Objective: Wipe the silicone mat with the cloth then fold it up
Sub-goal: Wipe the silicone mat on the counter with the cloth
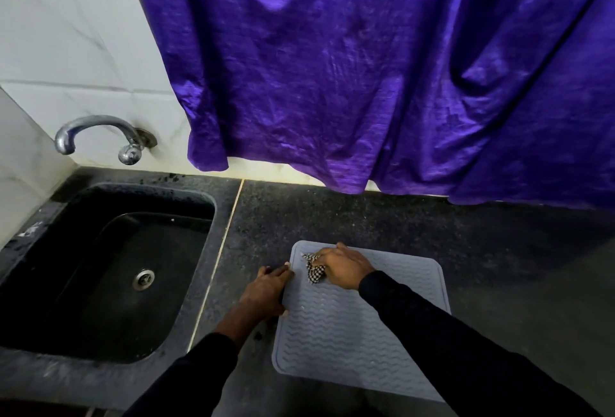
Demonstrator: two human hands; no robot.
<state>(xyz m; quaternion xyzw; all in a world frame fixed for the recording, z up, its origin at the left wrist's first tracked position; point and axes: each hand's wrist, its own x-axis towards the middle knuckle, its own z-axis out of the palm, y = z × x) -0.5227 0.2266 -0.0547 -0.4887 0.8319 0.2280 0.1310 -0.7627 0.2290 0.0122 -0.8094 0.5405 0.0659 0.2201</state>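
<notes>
A grey silicone mat with a wavy ribbed pattern lies flat on the dark counter. A small black-and-white checked cloth sits bunched on the mat's far left corner. My right hand lies over the cloth and holds it against the mat, hiding most of it. My left hand rests on the mat's left edge, fingers laid flat along it and on the counter beside it.
A black sink with a metal drain is set into the counter to the left, with a chrome tap on the white tiled wall above it. A purple curtain hangs over the counter's back edge.
</notes>
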